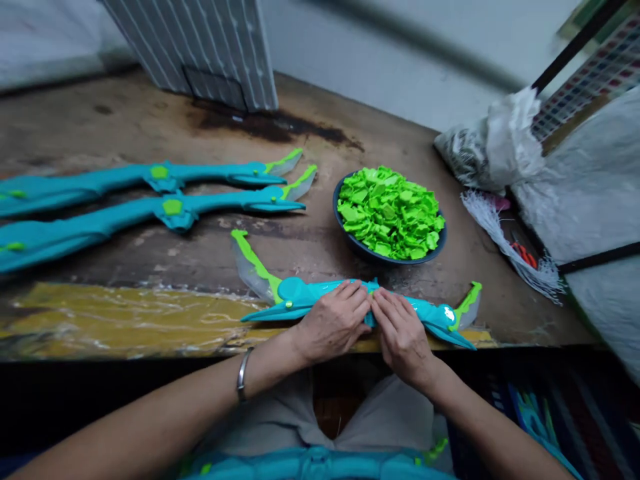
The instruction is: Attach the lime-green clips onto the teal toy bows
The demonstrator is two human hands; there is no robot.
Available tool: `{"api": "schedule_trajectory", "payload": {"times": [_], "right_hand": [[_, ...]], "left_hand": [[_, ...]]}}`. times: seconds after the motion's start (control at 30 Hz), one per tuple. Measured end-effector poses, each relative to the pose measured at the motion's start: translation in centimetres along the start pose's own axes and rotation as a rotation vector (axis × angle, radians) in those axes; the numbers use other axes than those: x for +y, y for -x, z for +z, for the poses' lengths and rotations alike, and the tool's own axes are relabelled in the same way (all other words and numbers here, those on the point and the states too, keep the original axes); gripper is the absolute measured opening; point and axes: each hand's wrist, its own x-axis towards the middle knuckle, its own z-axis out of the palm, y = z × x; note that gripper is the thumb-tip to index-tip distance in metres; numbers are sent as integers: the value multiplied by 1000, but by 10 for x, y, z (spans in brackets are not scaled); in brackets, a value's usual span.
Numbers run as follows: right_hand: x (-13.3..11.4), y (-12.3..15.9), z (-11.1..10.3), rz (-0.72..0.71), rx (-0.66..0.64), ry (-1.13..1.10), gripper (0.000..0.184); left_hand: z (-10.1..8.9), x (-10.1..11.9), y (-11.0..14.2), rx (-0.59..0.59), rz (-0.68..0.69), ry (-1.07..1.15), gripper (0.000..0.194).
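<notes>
A long teal plastic toy (313, 293) with lime-green and clear blade-like ends lies across the front edge of the table. My left hand (335, 317) is closed over its middle, fingertips pressed together near the centre. From the other side my right hand (403, 327) also closes on the middle, its fingers almost touching those of the left. A bit of lime green shows between the fingertips; the rest of that spot is hidden. Just behind the hands stands a dark bowl (373, 252) heaped with small lime-green plastic pieces (390, 210).
Two similar teal toys (215, 203) lie at the left of the wooden table (320, 253). A grey ribbed panel (200, 53) stands at the back. White sacks (515, 140), white strings (500, 240) and orange-handled scissors (525, 255) are at the right. Another teal toy (320, 463) rests across my lap.
</notes>
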Motion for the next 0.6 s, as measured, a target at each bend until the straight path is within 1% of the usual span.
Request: {"api": "schedule_trajectory", "payload": {"times": [0.1, 0.13, 0.2, 0.3, 0.37, 0.43, 0.53, 0.57, 0.6], "right_hand": [[4, 4, -6, 17, -70, -23, 49], [7, 6, -6, 39, -89, -16, 48], [15, 10, -4, 121, -101, 54, 45], [31, 16, 1, 272, -144, 175, 43], [40, 15, -2, 308, -230, 185, 37], [44, 10, -15, 273, -319, 165, 31], [45, -4, -52, 160, -427, 122, 14], [45, -9, -67, 126, -457, 98, 11], [45, -15, -80, 98, -483, 68, 10]], "left_hand": [[-16, -7, -3, -118, -63, 91, 41], [-23, -10, -2, -148, -97, 80, 44], [-37, -16, 4, -180, -196, -36, 50], [-56, -25, 27, -232, -352, -241, 50], [-66, -33, 47, -267, -382, -273, 52], [-75, -42, 66, -238, -351, -249, 54], [-98, -54, 81, -67, -259, -120, 55], [-108, -57, 82, -8, -273, -41, 50], [-120, -59, 80, 47, -327, 50, 42]]}}
